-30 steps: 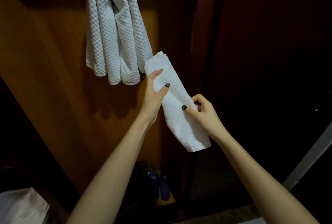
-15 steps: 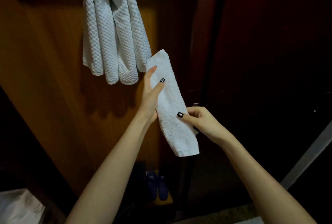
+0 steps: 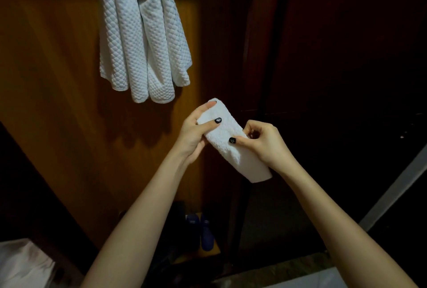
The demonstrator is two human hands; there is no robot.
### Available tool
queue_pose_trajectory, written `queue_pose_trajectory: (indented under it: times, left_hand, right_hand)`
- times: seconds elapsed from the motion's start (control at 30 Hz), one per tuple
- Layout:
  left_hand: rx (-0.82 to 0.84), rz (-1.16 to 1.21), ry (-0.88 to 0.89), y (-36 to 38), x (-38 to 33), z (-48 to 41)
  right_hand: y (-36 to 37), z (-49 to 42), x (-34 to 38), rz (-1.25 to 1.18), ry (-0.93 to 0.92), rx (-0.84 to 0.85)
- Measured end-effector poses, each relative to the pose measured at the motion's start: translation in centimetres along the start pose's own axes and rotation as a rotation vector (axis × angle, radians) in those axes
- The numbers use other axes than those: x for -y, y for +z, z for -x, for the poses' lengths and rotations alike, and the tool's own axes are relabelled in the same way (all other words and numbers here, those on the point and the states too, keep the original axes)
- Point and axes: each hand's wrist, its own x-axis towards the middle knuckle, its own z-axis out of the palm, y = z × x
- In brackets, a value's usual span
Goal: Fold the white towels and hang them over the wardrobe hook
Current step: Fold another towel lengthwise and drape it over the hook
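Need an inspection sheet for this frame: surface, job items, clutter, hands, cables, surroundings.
Surface: no table in view; the wooden wardrobe panel backs the work.
Job's things: quilted white towel hangs draped from above, its hook out of frame; small folded towel is held in the air below and to the right of it, not touching it.
Clutter: dark blue slippers on the floor; white object at lower left, too dim to identify.
Grippers: left hand pinches the small towel's upper end, thumb on the front; right hand pinches its middle, thumb on the front.
Cables: nothing seen.
Surroundings: dark wardrobe door on the right; pale strip at far right.
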Motion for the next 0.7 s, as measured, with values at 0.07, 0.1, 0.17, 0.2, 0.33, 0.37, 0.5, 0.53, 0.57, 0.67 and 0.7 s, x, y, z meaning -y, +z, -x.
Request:
queue_pose_trajectory:
  times: [0.07,0.1,0.17,0.2,0.33,0.37,0.5,0.53,0.57,0.67,0.7]
  left_hand:
    - [-0.027,0.058,0.009,0.3,0.3,-0.2]
    - [-0.038,0.069,0.024,0.4,0.3,-0.3]
    - [-0.066,0.086,0.066,0.4,0.0,-0.5]
    - [-0.077,0.096,0.085,0.2,-0.2,-0.6]
    - [-0.100,0.126,0.122,0.0,-0.8,-1.0]
    - [-0.109,0.138,0.127,0.1,-0.8,-1.0]
    - [-0.108,0.214,0.142,-0.1,-1.0,-1.2]
    - [-0.101,0.223,0.145,-0.3,-1.0,-1.2]
    - [-0.100,0.227,0.147,-0.6,-1.1,-1.2]
    - [-0.129,0.211,0.146,-0.8,-1.3,-1.0]
    - [-0.140,0.210,0.151,-0.8,-1.3,-1.0]
  right_hand:
    - [-0.2,0.1,-0.1,0.007,0.017,0.039]
    - [-0.4,0.2,-0.2,0.026,0.029,0.058]
    - [-1.0,0.4,-0.4,0.067,0.061,0.102]
    - [-1.4,0.5,-0.5,0.064,0.077,0.132]
    - [-1.7,0.8,-0.9,0.093,0.089,0.247]
    - [-1.6,0.9,-0.9,0.097,0.082,0.267]
    - [-1.3,1.4,-1.3,0.021,0.105,0.287]
    - [-1.3,1.5,-1.4,0.006,0.109,0.271]
    - [-1.3,1.7,-1.5,-0.007,0.109,0.244]
    - [-1.5,1.9,-1.6,-0.040,0.092,0.140]
    - [-1.6,2.0,-1.5,-0.044,0.086,0.104]
